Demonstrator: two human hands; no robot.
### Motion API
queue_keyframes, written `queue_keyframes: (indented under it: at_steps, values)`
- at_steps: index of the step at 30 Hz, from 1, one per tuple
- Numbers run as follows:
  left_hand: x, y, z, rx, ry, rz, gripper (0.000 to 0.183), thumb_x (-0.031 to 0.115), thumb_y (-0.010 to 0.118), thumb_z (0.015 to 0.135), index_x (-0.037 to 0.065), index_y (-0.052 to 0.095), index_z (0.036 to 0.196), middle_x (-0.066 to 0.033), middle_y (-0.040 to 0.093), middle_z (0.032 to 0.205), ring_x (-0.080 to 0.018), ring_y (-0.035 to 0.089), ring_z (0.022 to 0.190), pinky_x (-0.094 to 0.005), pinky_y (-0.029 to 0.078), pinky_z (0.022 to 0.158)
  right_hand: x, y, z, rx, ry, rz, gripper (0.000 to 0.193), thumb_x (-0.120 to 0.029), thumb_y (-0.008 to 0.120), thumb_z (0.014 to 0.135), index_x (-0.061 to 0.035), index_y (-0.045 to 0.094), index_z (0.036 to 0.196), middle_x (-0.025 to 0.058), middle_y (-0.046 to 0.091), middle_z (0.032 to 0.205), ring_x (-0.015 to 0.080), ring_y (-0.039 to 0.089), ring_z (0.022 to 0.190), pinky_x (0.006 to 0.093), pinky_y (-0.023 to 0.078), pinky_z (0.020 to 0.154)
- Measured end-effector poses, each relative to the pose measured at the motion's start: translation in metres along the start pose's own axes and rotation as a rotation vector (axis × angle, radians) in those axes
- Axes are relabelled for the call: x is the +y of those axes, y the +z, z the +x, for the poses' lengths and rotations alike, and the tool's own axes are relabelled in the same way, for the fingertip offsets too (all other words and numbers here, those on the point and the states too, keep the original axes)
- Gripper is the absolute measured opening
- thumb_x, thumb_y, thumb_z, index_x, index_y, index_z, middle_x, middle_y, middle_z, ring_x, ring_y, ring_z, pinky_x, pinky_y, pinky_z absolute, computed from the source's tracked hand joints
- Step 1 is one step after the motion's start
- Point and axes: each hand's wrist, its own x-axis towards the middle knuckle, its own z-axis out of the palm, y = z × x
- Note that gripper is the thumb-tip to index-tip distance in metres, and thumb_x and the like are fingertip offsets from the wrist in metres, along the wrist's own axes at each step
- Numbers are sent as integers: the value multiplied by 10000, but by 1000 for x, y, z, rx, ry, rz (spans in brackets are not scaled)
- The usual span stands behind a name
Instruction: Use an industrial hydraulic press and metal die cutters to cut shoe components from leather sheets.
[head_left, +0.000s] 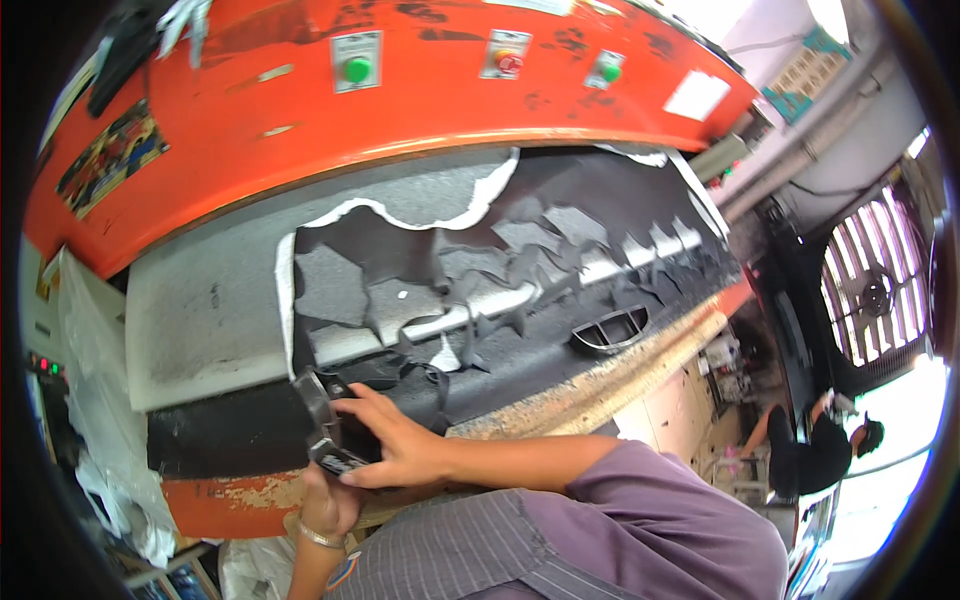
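Observation:
Low at the left of the cutting bed, both hands are on a dark metal cutting die (320, 412) with an angular outline. My right hand (405, 445) spans it from the right, its fingers on the upper part and its thumb lower down. Below, my left hand (330, 503) grips the bottom end, with some fingers hidden behind it. A dark brown leather hide (590, 185) with a white edge lies across the bed, with several shapes cut out. Narrow leather scraps (490, 320) curl along its near side. A half-moon cutting die (610, 330) with inner dividers rests near the front edge.
Behind the bed rises an orange press beam (430, 100) with green and red buttons. The bed's worn front ledge (600, 375) runs close to my body. Clear plastic sheeting (100, 350) hangs at left. Far right, a person in black (810, 455) sits near a large fan (877, 290).

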Motion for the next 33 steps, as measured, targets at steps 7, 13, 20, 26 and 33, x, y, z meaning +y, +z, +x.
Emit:
queue_keyframes:
  at_steps: [7,13,20,26,33]
  values:
    - [17,-35,-33,189,268,522,466,248,562,959,-5,419,1323,-96,535,1247,-199,547,1113,-342,462,939,-17,31,42,-189,118,173,787,-463,621,834,19,333,1385,245,387,1315,400,371,1262,442,299,1068]
    - [56,-87,-49,646,207,1249,212,103,476,975,-41,590,1081,-104,648,965,-176,630,877,-322,498,778,-38,57,72,-325,151,-88,847,-476,650,772,-4,330,1398,385,247,1408,489,340,1266,465,345,1047]
    - [96,-155,-50,711,307,1672,196,-56,473,849,-25,621,974,-166,657,843,-242,632,774,-328,479,724,-28,25,53,-535,-65,-392,783,-467,659,785,-12,413,1373,368,340,1382,474,414,1226,464,365,1028]
    - [114,-126,-49,767,172,1671,185,-40,540,807,19,605,971,-131,611,729,-246,592,653,-347,456,646,-8,-206,-81,-163,459,-1178,739,-105,734,674,-58,424,1343,152,480,1339,312,431,1285,485,341,1053]
    - [149,-167,-60,712,72,1871,245,90,634,833,-13,607,1054,-161,638,801,-257,637,772,-367,489,717,30,-298,-213,-116,719,-1324,823,-233,819,544,-53,488,1277,128,538,1185,305,471,1205,462,397,987]
